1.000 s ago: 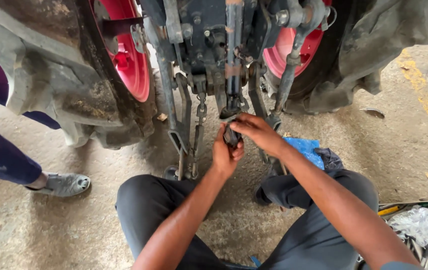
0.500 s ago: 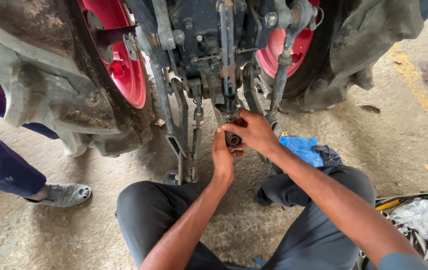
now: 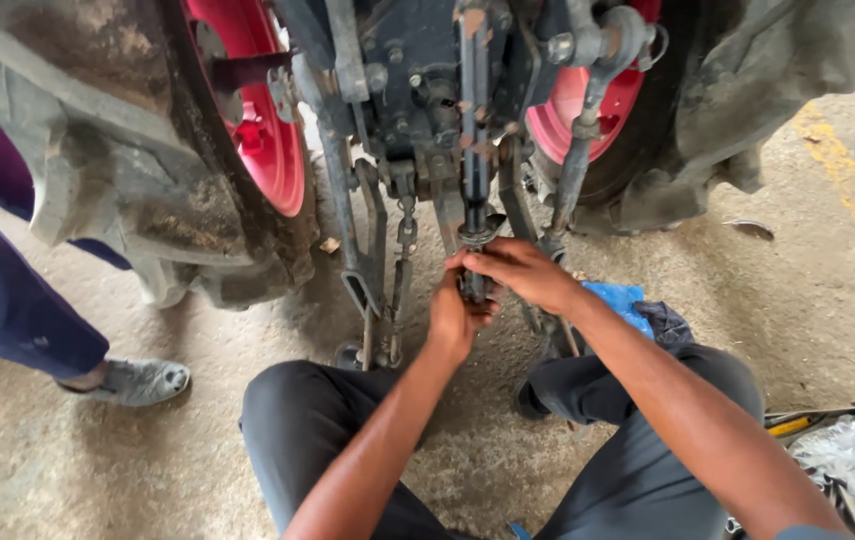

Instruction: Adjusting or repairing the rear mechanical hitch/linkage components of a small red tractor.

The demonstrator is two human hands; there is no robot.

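At centre frame, behind the tractor, both hands close on the lower end of the dark vertical link rod [image 3: 474, 150]; the left hand [image 3: 455, 315] cups it from below, the right hand [image 3: 512, 272] pinches it from above; this looks like fitting or turning the rod end; a firm grip and steady alignment seem needed next.

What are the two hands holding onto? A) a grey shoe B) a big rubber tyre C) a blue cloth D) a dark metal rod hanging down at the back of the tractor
D: the left hand and right hand both close around the lower end of the dark metal rod hanging between the red wheels, away from the blue cloth and the grey shoe.
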